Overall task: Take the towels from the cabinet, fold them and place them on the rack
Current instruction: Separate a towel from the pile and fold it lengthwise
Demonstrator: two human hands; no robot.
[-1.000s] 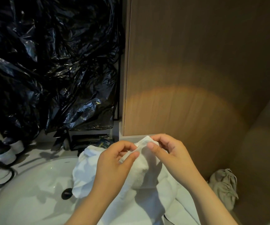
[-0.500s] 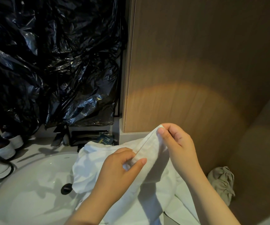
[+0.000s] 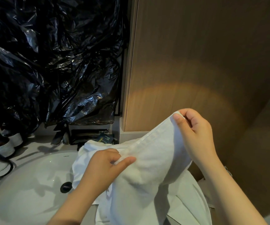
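The tall brown wood-grain cabinet panel [image 3: 195, 62] walls off the right side and the crumpled black plastic sheeting [image 3: 50, 62] hangs down the back left, so the free room for working the cloth is forward and up, over the white oval ceramic basin [image 3: 25, 192]. The white terry towel [image 3: 147, 184] lies heaped across the basin's right rim and the counter beside it, its upper part lifted clear. The right hand [image 3: 195, 133] holds the stitched hem high by its corner, thumb and forefinger pinching it, the other fingers curled loosely behind. The left hand [image 3: 103, 169] pinches the same hem lower down between thumb and forefinger. This looks like finding and straightening one edge, so that the fold can start square. The hem runs taut between the two pinches, while the rest sags in a bunch (part of it hangs over the bowl, near the dark round drain [image 3: 66, 186]). No rack is in view.
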